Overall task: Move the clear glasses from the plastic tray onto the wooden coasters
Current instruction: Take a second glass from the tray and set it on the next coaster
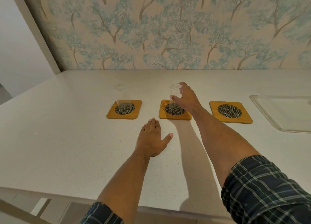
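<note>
Three wooden coasters with dark mesh centres lie in a row on the white counter. One clear glass [124, 97] stands upright on the left coaster [111, 115]. A second clear glass [175, 91] stands on the middle coaster [164, 115]. My right hand [188, 99] is wrapped around it, thumb across its front and fingers behind its upper part. Nothing is on the right coaster [215, 105]. The clear plastic tray [262, 112] lies at the far right, and no glass shows on its visible part. My left hand [151, 137] rests flat on the counter in front of the coasters, holding nothing.
The white counter [67, 139] runs back to a wall with tree-patterned wallpaper [151, 30]. Its front edge is close to my body, and its left edge meets a white wall panel [42, 38]. The tray runs out of frame on the right.
</note>
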Demonstrator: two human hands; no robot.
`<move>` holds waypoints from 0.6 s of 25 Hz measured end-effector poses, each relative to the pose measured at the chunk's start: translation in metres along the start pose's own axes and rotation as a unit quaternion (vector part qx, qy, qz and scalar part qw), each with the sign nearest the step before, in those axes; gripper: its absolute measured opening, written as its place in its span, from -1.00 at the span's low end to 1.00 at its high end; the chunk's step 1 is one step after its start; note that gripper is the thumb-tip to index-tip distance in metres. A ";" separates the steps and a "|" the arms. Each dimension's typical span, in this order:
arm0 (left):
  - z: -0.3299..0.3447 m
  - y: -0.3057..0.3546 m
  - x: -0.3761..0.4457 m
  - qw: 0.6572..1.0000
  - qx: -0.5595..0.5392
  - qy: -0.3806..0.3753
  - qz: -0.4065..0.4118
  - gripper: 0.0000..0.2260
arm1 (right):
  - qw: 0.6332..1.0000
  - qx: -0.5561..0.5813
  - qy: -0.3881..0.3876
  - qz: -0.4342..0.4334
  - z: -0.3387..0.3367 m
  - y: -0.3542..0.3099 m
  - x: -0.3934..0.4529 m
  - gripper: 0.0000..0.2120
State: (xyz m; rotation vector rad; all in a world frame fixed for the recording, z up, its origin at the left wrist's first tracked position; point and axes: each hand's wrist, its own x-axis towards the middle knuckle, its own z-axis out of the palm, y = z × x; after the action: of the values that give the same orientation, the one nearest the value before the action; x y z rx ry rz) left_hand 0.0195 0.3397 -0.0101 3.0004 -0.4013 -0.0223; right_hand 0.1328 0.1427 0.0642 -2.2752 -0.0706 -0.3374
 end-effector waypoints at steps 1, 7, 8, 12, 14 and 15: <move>0.000 0.001 0.000 1.000 0.000 0.000 0.000 -0.12 | 1.000 -0.002 0.000 -0.001 0.000 0.000 0.000 -0.23; 0.001 -0.001 0.002 1.000 0.009 0.023 0.003 -0.10 | 1.000 -0.011 -0.005 -0.006 -0.001 -0.001 -0.002 -0.23; 0.002 -0.001 0.002 1.000 0.010 0.030 0.004 -0.10 | 1.000 -0.014 -0.006 -0.008 -0.001 -0.001 -0.002 -0.23; 0.004 -0.003 0.005 0.998 0.016 0.056 0.013 -0.06 | 1.000 -0.018 -0.010 -0.008 -0.001 0.000 -0.004 -0.22; 0.004 -0.003 0.007 0.998 0.026 0.059 0.011 -0.05 | 1.000 -0.021 -0.017 -0.005 -0.002 -0.002 -0.003 -0.19; 0.004 -0.003 0.008 0.998 0.028 0.056 0.010 -0.05 | 0.999 -0.026 -0.024 -0.001 -0.002 -0.003 -0.003 -0.15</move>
State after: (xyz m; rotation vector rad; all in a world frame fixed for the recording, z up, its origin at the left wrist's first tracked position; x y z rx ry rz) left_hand 0.0282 0.3404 -0.0142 3.0346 -0.4258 0.1616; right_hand 0.1288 0.1436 0.0670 -2.3350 -0.0903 -0.2899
